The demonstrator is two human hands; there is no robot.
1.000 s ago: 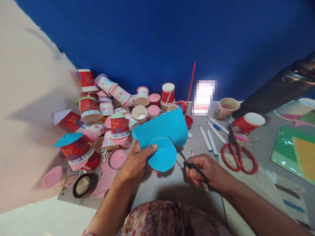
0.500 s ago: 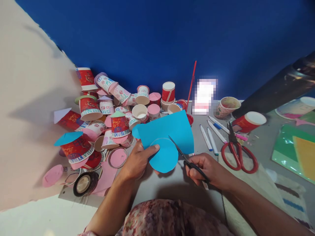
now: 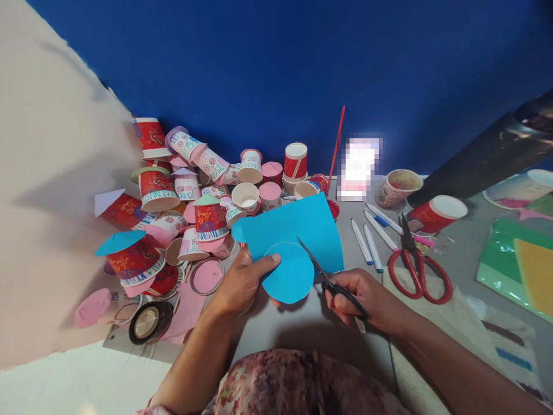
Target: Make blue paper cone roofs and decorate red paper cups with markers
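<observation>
My left hand (image 3: pixel 244 279) grips a sheet of blue paper (image 3: pixel 298 222), thumb on top and fingers hidden beneath. A circle is outlined on the sheet, and its lower and right edge is cut free. In my right hand (image 3: pixel 352 297) is a pair of black-handled scissors (image 3: pixel 317 265), fingers wrapped round the handles. The scissor blades lie along the circle's upper right edge, with the tip resting over the paper.
Decorated paper cups (image 3: pixel 210 222) with paper roofs crowd the left. Several markers (image 3: pixel 360 242), large red-handled scissors (image 3: pixel 419 271) and a red cup (image 3: pixel 438 216) lie to the right. A roll of black tape (image 3: pixel 149 323) sits at the lower left; a dark cylinder (image 3: pixel 470 150) leans at the right.
The blue sheet's lower right corner has shifted slightly to the right. Both hands and the scissors stay almost in the same place.
</observation>
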